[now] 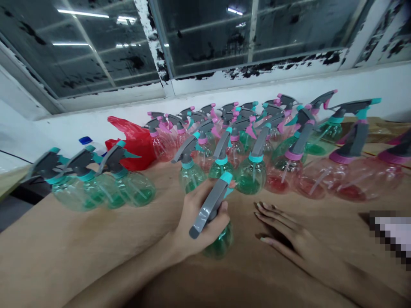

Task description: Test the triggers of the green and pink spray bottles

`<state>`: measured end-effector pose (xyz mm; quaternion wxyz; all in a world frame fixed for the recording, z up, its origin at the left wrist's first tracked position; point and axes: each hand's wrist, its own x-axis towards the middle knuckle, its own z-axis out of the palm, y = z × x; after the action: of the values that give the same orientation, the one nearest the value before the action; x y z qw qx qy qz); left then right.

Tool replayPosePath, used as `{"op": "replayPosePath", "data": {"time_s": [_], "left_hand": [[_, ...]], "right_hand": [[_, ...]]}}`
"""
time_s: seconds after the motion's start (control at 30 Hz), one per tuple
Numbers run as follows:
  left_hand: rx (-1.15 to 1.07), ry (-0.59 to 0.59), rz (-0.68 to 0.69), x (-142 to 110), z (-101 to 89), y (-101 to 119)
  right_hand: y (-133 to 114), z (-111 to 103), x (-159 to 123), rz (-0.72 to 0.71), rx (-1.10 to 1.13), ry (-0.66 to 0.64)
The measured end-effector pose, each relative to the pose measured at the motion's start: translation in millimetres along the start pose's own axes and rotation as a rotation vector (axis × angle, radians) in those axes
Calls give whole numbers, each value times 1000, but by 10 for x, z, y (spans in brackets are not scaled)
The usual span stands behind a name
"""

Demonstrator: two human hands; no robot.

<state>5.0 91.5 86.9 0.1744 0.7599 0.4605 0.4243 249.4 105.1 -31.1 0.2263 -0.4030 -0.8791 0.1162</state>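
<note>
My left hand [201, 222] is wrapped round the neck of a spray bottle [221, 244] with a grey and teal trigger head and a clear green body. The bottle is upright near the table's front, its nozzle pointing away from me. My right hand [285, 233] lies palm down on the wooden table, fingers stretched out, to the right of that bottle and touching no bottle. Just beyond the hands stand green spray bottles [252, 177] with teal collars and a pink spray bottle [282, 173] with a pink collar.
Several more pink and green spray bottles crowd the back and right of the table [128, 239]. A separate green group [141, 192] stands at the left. Behind it are a red plastic bag [136, 143] and a blue cap [85, 140]. A window [257, 38] lines the wall.
</note>
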Motion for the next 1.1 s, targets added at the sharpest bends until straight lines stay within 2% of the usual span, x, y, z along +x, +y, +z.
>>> {"op": "replayPosePath", "data": {"time_s": [0.23,0.37,0.47,0.67,0.8,0.93,1.1], "left_hand": [[-40,3,-129,-41,19,25],[42,34,-150,-83,37,47],[78,8,-181,-98,31,76],[104,41,-107,-132,-25,53],[127,-14,-101,-203,-63,1],[144,-58,-105,-284,-125,12],[236,-26,-144,-401,-363,26]], "right_hand": [[-43,-37,33,2,35,11],[-62,-56,39,2,26,-14],[-64,-50,40,-3,12,-14],[-26,-79,61,-10,-34,-39],[-100,-268,150,-63,-109,-99],[-318,-544,345,-55,-186,-95],[-594,-790,682,-69,-127,-51]]}}
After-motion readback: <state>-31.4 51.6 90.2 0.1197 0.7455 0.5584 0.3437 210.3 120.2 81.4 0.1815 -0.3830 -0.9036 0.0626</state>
